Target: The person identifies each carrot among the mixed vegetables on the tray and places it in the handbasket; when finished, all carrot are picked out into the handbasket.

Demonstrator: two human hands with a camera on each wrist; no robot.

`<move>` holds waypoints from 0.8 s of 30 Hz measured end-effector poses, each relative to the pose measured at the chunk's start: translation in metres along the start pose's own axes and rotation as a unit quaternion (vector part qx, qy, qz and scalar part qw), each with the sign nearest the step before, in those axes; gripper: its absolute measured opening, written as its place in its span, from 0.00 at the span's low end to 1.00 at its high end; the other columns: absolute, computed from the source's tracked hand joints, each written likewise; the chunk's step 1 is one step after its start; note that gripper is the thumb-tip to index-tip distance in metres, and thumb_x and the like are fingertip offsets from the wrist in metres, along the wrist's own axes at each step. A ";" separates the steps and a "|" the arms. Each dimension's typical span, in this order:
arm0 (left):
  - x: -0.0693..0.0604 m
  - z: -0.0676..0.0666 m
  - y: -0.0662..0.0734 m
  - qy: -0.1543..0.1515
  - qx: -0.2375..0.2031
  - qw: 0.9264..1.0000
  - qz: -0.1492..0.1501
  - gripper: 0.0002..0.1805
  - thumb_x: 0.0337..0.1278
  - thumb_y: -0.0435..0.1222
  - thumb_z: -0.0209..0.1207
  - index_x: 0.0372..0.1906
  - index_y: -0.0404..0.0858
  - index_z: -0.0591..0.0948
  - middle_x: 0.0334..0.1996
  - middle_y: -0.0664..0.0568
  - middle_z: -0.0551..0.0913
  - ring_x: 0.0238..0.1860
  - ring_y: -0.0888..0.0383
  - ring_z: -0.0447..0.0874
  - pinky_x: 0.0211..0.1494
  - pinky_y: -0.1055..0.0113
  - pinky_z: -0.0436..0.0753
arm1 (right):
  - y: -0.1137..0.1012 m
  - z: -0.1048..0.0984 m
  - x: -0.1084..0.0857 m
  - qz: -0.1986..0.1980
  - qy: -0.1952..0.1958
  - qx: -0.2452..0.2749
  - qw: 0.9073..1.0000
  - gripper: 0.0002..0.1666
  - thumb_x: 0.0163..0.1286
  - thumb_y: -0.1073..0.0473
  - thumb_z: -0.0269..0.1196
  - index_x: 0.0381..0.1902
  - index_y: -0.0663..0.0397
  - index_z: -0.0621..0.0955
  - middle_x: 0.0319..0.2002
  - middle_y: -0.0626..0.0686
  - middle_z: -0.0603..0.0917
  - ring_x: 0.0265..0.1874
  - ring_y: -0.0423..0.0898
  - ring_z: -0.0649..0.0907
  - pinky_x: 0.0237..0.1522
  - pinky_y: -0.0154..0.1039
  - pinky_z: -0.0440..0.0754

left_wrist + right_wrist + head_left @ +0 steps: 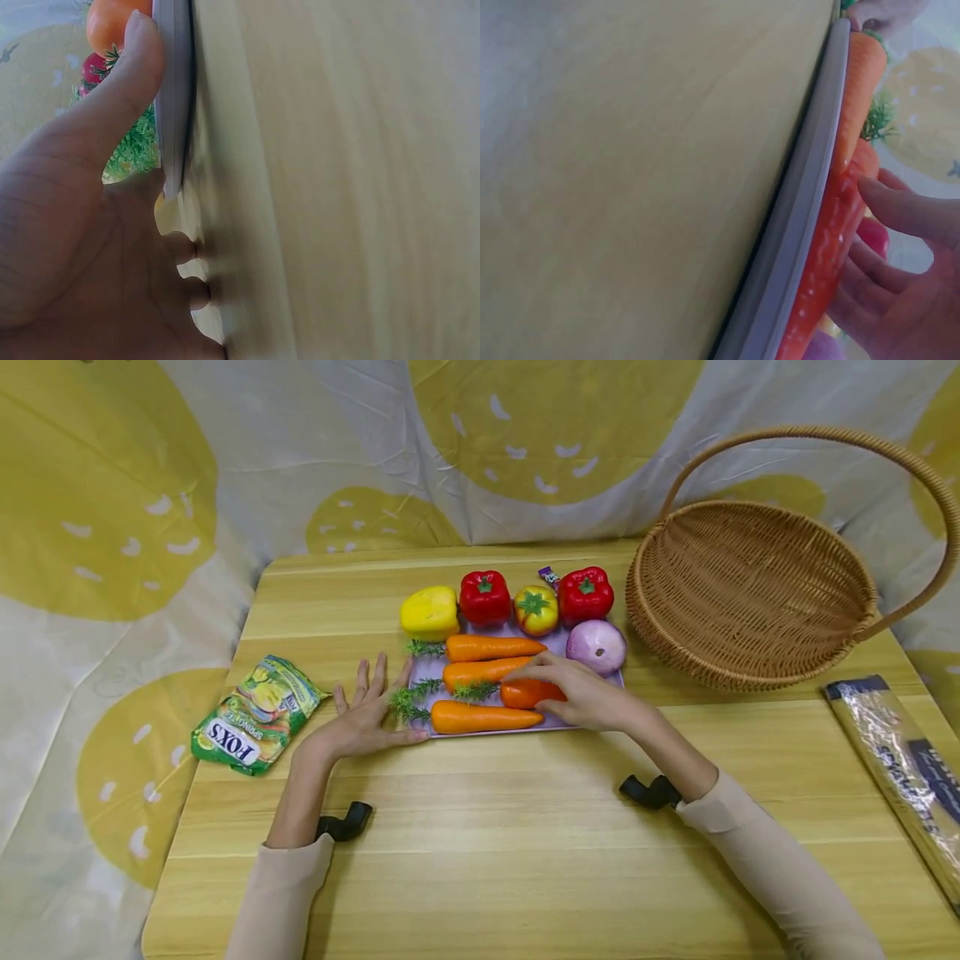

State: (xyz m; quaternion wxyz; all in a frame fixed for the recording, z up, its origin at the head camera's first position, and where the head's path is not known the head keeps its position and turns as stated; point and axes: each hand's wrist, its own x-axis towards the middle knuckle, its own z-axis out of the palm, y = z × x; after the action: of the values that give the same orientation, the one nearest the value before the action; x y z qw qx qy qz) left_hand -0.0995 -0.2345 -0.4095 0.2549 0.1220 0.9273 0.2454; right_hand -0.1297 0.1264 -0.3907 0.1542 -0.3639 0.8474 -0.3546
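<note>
In the head view a shallow pale purple tray (491,733) bears several toy vegetables. My left hand (367,718) rests against the tray's left end, fingers spread; in the left wrist view the thumb (139,67) lies along the rim. With curled fingers my right hand (588,693) holds a reddish-orange carrot (521,693) near the tray's front right. In the right wrist view this carrot (821,255) lies inside the rim, thumb on one side and fingers partly hidden behind it. Beside it are three orange carrots: a front one (480,717), a middle one (472,674) and a back one (491,647).
Along the back sit a yellow pepper (429,612), two red peppers, one left (484,599) and one right (586,595), and a tomato (536,610). A purple onion (596,646) is at right. Around stand a wicker basket (750,593), a green Fox's bag (257,714) and a long packet (896,768).
</note>
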 end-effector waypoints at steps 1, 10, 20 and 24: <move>0.000 0.000 0.000 -0.001 0.001 1.000 -0.001 0.63 0.59 0.66 0.64 0.83 0.62 0.32 0.81 0.41 0.16 0.80 0.38 0.08 0.71 0.24 0.17 | 0.000 0.001 0.001 0.002 -0.002 -0.002 1.000 0.29 0.70 0.70 0.64 0.68 0.47 0.81 0.61 0.54 0.83 0.58 0.50 0.79 0.57 0.49 0.79; -0.001 0.003 0.000 0.011 -0.021 0.999 0.022 0.63 0.57 0.69 0.63 0.83 0.65 0.32 0.81 0.40 0.15 0.79 0.37 0.06 0.67 0.23 0.13 | 0.002 -0.002 0.003 0.016 -0.019 0.012 1.000 0.30 0.71 0.69 0.66 0.69 0.45 0.81 0.61 0.55 0.84 0.57 0.50 0.82 0.55 0.47 0.81; -0.003 -0.003 0.006 -0.002 -0.014 1.000 0.004 0.63 0.58 0.66 0.65 0.84 0.61 0.33 0.81 0.39 0.17 0.80 0.37 0.08 0.71 0.25 0.16 | 0.008 -0.005 0.007 0.011 -0.029 0.048 0.998 0.31 0.69 0.70 0.67 0.68 0.47 0.81 0.62 0.53 0.85 0.60 0.50 0.82 0.61 0.49 0.81; -0.004 -0.004 0.007 -0.002 -0.012 1.000 0.002 0.64 0.57 0.66 0.65 0.84 0.61 0.33 0.81 0.38 0.17 0.80 0.37 0.08 0.71 0.24 0.16 | 0.009 -0.005 0.008 0.007 -0.035 0.049 0.998 0.32 0.69 0.70 0.68 0.69 0.46 0.80 0.63 0.52 0.84 0.59 0.49 0.82 0.60 0.48 0.81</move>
State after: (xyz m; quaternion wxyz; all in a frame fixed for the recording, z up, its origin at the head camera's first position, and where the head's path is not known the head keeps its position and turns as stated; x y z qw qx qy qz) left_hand -0.0974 -0.2317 -0.4019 0.2578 0.1210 0.9236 0.2566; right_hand -0.1425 0.1276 -0.3937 0.2036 -0.3623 0.8255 -0.3818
